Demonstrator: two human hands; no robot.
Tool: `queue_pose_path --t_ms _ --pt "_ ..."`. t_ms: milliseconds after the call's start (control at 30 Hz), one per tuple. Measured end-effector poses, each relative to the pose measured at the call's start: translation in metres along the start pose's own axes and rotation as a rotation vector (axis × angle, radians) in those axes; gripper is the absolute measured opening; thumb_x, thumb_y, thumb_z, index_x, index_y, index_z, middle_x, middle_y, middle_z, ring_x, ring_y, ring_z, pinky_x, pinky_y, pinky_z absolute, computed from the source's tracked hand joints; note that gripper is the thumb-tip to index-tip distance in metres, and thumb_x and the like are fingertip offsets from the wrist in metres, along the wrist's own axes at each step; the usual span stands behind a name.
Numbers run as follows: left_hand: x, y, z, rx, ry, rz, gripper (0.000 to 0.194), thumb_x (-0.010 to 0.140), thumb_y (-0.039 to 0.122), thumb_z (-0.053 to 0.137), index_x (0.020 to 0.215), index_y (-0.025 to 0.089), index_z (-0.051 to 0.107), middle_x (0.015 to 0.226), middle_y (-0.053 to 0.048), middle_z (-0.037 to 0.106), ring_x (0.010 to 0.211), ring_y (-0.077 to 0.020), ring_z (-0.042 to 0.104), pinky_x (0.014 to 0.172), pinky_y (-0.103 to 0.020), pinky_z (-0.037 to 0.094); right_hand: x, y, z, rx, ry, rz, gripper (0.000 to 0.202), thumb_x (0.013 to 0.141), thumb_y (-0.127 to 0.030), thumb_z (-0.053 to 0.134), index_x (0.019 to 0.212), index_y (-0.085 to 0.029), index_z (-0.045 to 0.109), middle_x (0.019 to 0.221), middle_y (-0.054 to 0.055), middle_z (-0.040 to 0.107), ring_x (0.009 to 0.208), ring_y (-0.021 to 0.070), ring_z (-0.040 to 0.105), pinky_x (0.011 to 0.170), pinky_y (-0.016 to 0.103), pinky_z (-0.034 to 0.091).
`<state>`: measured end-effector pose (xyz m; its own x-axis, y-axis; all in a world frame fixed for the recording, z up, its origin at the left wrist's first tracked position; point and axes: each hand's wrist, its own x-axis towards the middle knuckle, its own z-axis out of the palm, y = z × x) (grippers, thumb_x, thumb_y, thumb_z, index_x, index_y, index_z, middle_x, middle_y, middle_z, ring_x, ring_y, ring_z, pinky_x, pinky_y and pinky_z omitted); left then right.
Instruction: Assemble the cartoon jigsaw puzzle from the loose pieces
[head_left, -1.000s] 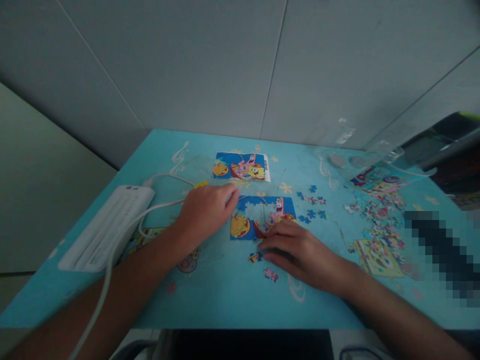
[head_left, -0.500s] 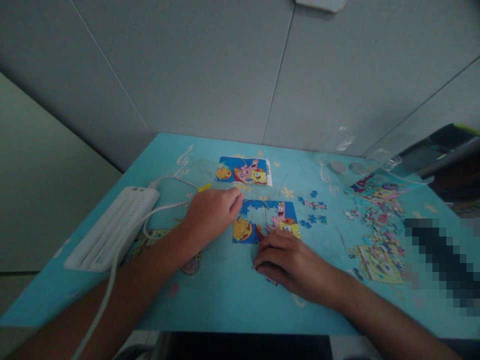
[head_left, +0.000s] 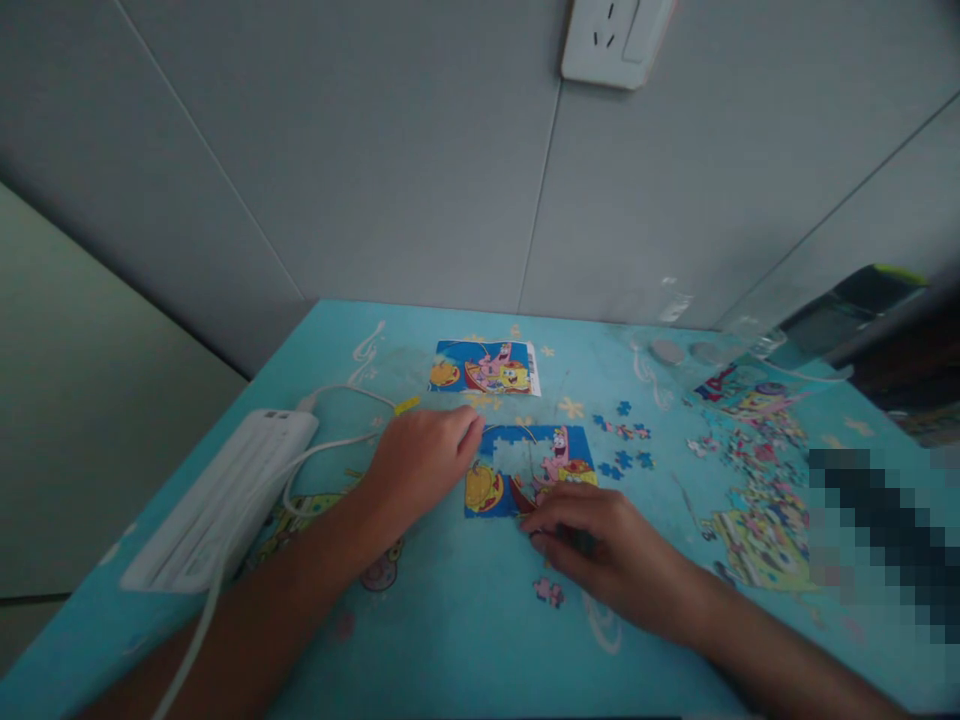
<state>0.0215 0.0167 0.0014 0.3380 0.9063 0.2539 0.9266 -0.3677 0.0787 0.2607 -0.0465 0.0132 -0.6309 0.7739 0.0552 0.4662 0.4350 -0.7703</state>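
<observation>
A partly assembled jigsaw puzzle (head_left: 484,489) with cartoon figures lies flat on the table, with a gap in its upper middle. My left hand (head_left: 429,455) is closed and rests at the puzzle's left edge; nothing shows in it. My right hand (head_left: 600,535) has thumb and fingers pinched at the lower edge of the puzzle, on a small puzzle piece mostly hidden by the fingertips. Just below lies a loose pink piece (head_left: 548,592). Several loose blue pieces (head_left: 622,461) are to the right. Behind the puzzle is a matching picture card (head_left: 484,368).
A white power strip (head_left: 225,500) with a white cable (head_left: 210,610) stands at left, the cable passing over my left forearm. On the right are a heap of mixed pieces (head_left: 765,455) and a clear plastic bag or container. A wall socket (head_left: 611,45) is above the table (head_left: 435,640).
The view has tilted up, so things sit lower in it. My right hand has moved slightly toward the puzzle's lower edge, uncovering the loose pink piece. The left hand stays in place.
</observation>
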Motion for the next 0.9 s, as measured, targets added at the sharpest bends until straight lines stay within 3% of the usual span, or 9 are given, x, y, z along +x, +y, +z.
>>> queue_pose_path --t_ms 267,500,900 --pt "-0.001 -0.001 0.004 -0.097 0.03 0.042 0.03 0.1 0.036 0.043 0.087 0.022 0.066 0.079 -0.002 0.07 0.07 -0.0178 0.064 0.063 -0.03 0.039 0.001 -0.001 0.003 -0.06 -0.019 -0.007 0.011 0.092 -0.022 0.065 0.096 -0.02 0.075 0.08 0.001 0.071 0.072 0.013 0.063 0.07 0.026 0.049" --pt "-0.002 0.001 0.007 -0.11 0.135 0.159 0.031 0.1 0.034 0.044 0.088 0.02 0.068 0.088 -0.006 0.067 0.088 -0.0222 0.062 0.077 -0.033 0.046 0.0 0.008 0.002 -0.042 -0.03 -0.017 0.014 0.093 -0.021 0.064 0.101 -0.019 0.075 0.087 0.002 0.076 0.074 0.0125 0.069 0.073 0.024 0.051" --pt "-0.002 -0.001 0.01 -0.107 0.073 0.181 0.031 0.101 0.034 0.043 0.088 0.02 0.067 0.087 -0.006 0.064 0.09 -0.0237 0.06 0.077 -0.035 0.046 -0.001 0.005 -0.008 -0.125 -0.116 -0.126 0.012 0.094 -0.022 0.063 0.098 -0.02 0.074 0.087 0.001 0.073 0.082 0.0134 0.067 0.081 0.026 0.049"
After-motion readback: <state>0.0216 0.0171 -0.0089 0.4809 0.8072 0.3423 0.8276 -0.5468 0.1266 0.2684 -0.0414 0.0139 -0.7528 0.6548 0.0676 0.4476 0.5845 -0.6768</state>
